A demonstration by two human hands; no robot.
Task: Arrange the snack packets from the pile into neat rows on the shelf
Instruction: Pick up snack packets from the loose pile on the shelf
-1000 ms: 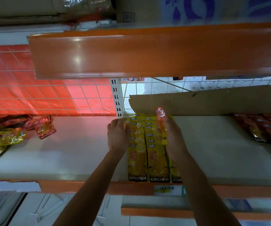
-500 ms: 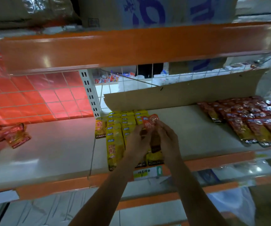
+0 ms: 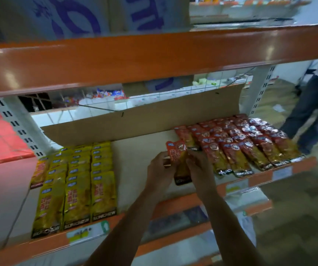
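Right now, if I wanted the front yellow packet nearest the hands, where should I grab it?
Probably pinch the dark bottom edge of that yellow packet from the shelf front: it lies flat, its neighbour crowds its left, and only that end faces you.

Your red packet point(image 3: 179, 156) is glossy foil; the shelf rail point(image 3: 154, 56) shiny orange-painted metal; the backing sheet point(image 3: 154, 121) matt brown cardboard.

A brown cardboard sheet point(image 3: 154, 120) stands along the back behind a wire grid point(image 3: 100, 104). A white box with blue print point(image 3: 89, 16) sits up top, and a bystander's legs point(image 3: 315, 104) show at right.
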